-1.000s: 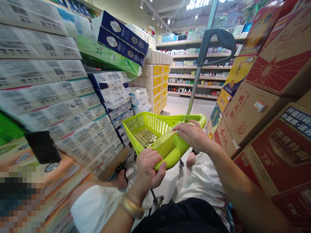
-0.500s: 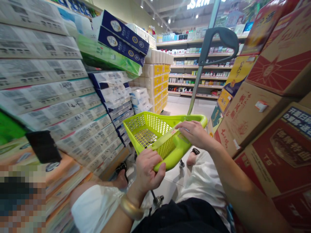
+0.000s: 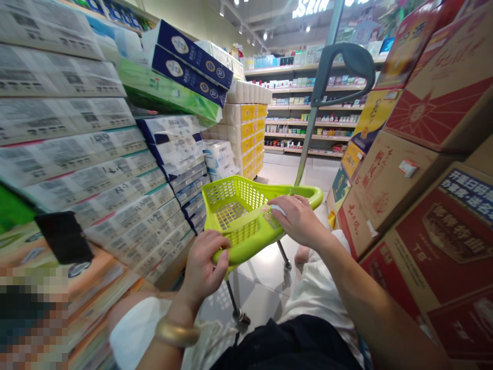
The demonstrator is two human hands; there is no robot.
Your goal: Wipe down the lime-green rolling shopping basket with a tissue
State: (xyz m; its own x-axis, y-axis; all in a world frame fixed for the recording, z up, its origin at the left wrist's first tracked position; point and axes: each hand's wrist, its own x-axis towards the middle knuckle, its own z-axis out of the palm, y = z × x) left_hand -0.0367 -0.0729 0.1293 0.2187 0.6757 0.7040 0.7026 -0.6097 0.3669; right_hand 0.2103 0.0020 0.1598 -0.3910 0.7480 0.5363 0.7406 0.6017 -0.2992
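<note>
A lime-green plastic shopping cart [image 3: 250,249] stands in front of me, its basket tilted in view. No goods show through its lattice. My left hand [image 3: 206,264] is closed round the left end of the cart's curved handle, thumb toward me. On the handle's right part lies my right hand [image 3: 298,218], fingers bent over the rim. Under those fingertips shows a small piece of white material [image 3: 278,209], apparently a folded tissue, pressed against the green plastic. A grey pole with a looped grip [image 3: 342,72] rises behind the cart's right side.
Stacked wrapped packs [image 3: 96,149] line the left side, with dark-blue boxes [image 3: 188,56] on top. Cardboard cartons [image 3: 408,180] are piled close on the right. Shelves of small products [image 3: 304,105] stand at the back. A black phone-like object [image 3: 63,239] hangs at the left.
The cart has swung round, its near left handle end shifting left and up with my left hand. My right hand has slid slightly left and down; the white piece now shows under it.
</note>
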